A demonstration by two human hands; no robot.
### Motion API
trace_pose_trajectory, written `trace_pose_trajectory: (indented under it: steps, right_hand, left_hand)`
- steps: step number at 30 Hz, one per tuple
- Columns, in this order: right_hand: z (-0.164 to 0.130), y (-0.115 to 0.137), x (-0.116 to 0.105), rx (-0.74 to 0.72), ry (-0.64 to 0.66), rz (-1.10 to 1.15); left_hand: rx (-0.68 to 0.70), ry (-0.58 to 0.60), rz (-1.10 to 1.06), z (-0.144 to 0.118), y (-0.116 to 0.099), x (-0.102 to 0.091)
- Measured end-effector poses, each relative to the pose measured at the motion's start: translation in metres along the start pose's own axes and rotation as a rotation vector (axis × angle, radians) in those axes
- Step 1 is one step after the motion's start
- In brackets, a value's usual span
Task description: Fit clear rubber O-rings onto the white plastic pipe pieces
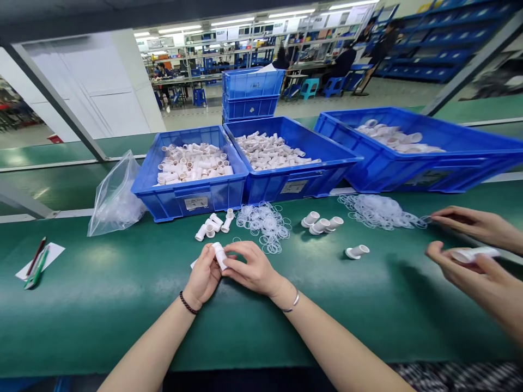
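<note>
Between my two hands is a short white plastic pipe fitting [219,255], tilted, above the green mat. My left hand [203,276] is closed round its left side, and a bit of something white shows behind those fingers. The thumb and fingers of my right hand [252,268] pinch the fitting from the right. Just beyond lie several loose white fittings [214,224]. To their right is a pile of thin clear rings [267,224]. Whether a ring sits on the held fitting I cannot tell.
Blue bins of white parts [192,191] [300,173] [417,163] line the back. A clear bag [116,201] and pens [37,264] are left. At right, a co-worker's hands [478,261] work near another ring pile [376,211] and flanged fittings [322,224].
</note>
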State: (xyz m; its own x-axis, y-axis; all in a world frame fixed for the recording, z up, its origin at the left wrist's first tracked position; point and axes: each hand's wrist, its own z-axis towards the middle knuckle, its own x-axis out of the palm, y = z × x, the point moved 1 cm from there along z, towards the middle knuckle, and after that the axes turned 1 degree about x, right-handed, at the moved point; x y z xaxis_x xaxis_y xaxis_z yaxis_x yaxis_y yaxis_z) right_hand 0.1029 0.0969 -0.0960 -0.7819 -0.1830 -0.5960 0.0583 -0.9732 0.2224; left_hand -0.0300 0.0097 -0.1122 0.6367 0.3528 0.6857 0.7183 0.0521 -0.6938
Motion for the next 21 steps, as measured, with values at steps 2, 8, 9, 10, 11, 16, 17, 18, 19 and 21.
trace_pose_trajectory:
  steps: [2, 8, 9, 10, 11, 16, 17, 18, 19, 21]
  right_hand:
    - [0.000, 0.000, -0.002, 0.008, -0.003, -0.051]
    - [0.004, 0.003, -0.004, -0.057, -0.042, -0.061]
    - [0.004, 0.003, -0.005, -0.055, -0.039, -0.087]
    - [0.005, 0.002, -0.005, -0.045, -0.045, -0.105]
    - [0.005, 0.001, -0.005, -0.027, -0.060, -0.109]
    - [0.001, -0.001, -0.005, 0.047, -0.059, -0.106]
    - [0.001, 0.000, -0.005, 0.051, -0.028, -0.136]
    - [0.002, 0.000, -0.006, 0.055, 0.005, -0.168]
    - [0.003, 0.000, -0.007, 0.062, 0.031, -0.195]
    - [0.009, -0.003, -0.016, 0.090, 0.034, -0.235]
  left_hand:
    - [-0.021, 0.004, -0.026, 0.000, 0.000, -0.001]
    - [-0.058, -0.009, -0.083, 0.001, 0.004, -0.003]
    - [-0.061, 0.005, -0.083, 0.000, 0.005, -0.003]
    - [-0.063, 0.023, -0.082, 0.000, 0.005, -0.002]
    - [-0.064, 0.040, -0.080, -0.001, 0.005, -0.002]
    - [-0.080, 0.084, -0.043, -0.004, 0.008, 0.002]
    - [-0.083, 0.089, -0.020, -0.004, 0.009, 0.002]
    - [-0.085, 0.095, 0.016, -0.004, 0.009, 0.003]
    - [-0.086, 0.097, 0.070, -0.005, 0.008, 0.003]
    - [-0.067, 0.093, 0.264, -0.007, 0.001, 0.004]
